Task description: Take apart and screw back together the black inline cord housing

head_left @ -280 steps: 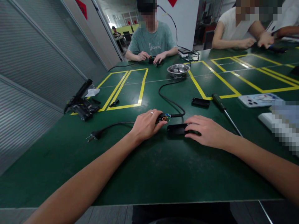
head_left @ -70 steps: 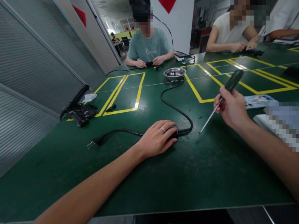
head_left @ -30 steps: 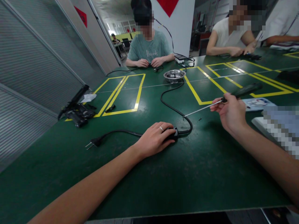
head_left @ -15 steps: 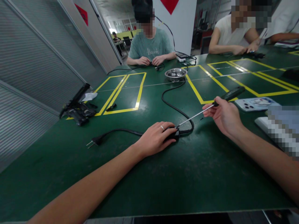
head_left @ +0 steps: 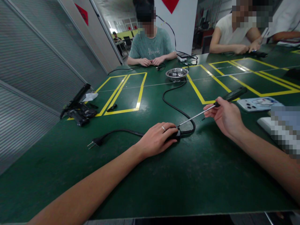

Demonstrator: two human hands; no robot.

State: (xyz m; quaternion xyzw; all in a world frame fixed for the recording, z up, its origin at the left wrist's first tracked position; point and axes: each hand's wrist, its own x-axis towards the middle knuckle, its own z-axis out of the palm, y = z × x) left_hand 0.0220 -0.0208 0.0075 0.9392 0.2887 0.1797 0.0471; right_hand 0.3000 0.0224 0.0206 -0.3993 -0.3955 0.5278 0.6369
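Filling most of the frame, a green table (head_left: 185, 181) runs from the bottom edge up to a seated person in a green T-shirt (head_left: 151, 43) at top centre. Two bare forearms reach in from the lower corners. At centre, the left hand (head_left: 157, 139) lies palm down, fingers bent closely over a black housing, thumb toward the bottom of the frame, pressing it to the tabletop. Right of centre, the right hand (head_left: 226, 117) pinches a screwdriver at the front of its handle, the lower fingers loosely curled. At left, a heap of black items (head_left: 79, 111) lies beside the partition. The screwdriver (head_left: 234, 94) points its handle to the upper right; its thin shaft slants down to the housing's right end, just beside the left fingertips, where the exact contact is too small to tell. A black cord (head_left: 172, 106) curves from that same end up to a shiny metal bowl (head_left: 177, 74) in the upper centre. At right lies a phone (head_left: 259, 104). The black housing (head_left: 178, 135) shows only partly at mid-frame. Left of centre rests a two-pin plug (head_left: 97, 141). A ring (head_left: 163, 128) circles one left finger.
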